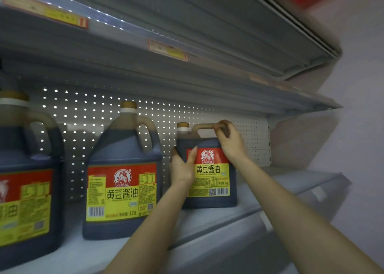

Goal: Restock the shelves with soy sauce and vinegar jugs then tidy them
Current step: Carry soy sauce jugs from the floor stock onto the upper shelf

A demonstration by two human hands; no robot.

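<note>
Now right grip (228,140) curls round handle of soy jug (212,182), left grip (181,167) clasps side.

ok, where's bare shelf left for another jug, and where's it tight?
Bare white shelf board lies right of the squarish dark soy sauce jug, up to the end panel. Narrower gap between the round-shouldered middle jug and the leftmost jug. Crowded: between middle and squarish jugs, where the left hand holds it.
</note>
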